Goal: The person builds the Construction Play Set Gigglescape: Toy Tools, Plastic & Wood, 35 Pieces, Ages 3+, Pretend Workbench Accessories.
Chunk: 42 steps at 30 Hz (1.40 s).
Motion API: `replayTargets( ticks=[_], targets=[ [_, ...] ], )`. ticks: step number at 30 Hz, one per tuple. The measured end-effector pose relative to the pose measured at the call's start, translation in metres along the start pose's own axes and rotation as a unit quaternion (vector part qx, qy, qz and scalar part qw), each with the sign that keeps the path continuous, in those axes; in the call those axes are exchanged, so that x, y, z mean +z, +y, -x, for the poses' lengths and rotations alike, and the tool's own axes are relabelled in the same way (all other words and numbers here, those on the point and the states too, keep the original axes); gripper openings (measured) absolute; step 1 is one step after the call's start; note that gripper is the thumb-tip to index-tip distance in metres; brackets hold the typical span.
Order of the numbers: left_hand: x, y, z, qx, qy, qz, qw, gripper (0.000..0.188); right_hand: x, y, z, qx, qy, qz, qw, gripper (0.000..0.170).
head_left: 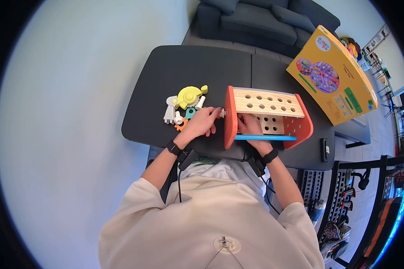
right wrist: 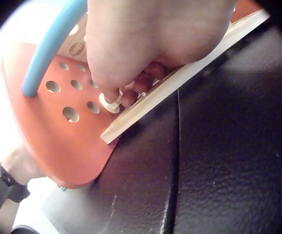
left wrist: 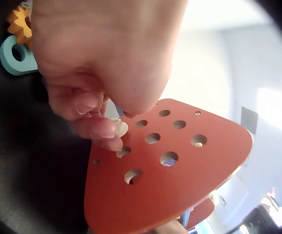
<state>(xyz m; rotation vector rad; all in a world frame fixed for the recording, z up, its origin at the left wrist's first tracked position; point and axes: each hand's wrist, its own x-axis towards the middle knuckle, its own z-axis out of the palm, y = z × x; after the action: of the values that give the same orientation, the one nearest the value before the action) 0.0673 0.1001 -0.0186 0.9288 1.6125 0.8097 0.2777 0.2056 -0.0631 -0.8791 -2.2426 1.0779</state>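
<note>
A toy toolbox has red end panels (head_left: 230, 121), pale wooden boards (head_left: 268, 97) with round holes and a blue bar (head_left: 265, 138). Outside its left end, my left hand (head_left: 201, 123) pinches a small white bolt (left wrist: 122, 127) at one of the panel's holes. My right hand (head_left: 249, 125) reaches in behind the blue bar. Its fingers pinch a round white piece (right wrist: 110, 103), like a nut, against the inner face of that same panel. Most of this piece is covered by the fingers.
Left of the toolbox lie a yellow-green toy saw (head_left: 189, 96), a grey hammer head (head_left: 170, 110), white bolts (head_left: 200, 102), a teal piece (head_left: 190, 112) and an orange gear (head_left: 181, 125). A big yellow box (head_left: 332, 76) stands at the right, near a small black object (head_left: 324, 150).
</note>
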Motion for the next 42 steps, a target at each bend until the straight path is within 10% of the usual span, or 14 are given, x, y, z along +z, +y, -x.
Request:
replayTargets(
  ticks=[42],
  targets=[
    [0.008,-0.004,0.004,0.096,0.002,-0.032,0.995,0.038,-0.001,-0.003,0.0,-0.003,0.006,0.021,1.0,0.034]
  ],
)
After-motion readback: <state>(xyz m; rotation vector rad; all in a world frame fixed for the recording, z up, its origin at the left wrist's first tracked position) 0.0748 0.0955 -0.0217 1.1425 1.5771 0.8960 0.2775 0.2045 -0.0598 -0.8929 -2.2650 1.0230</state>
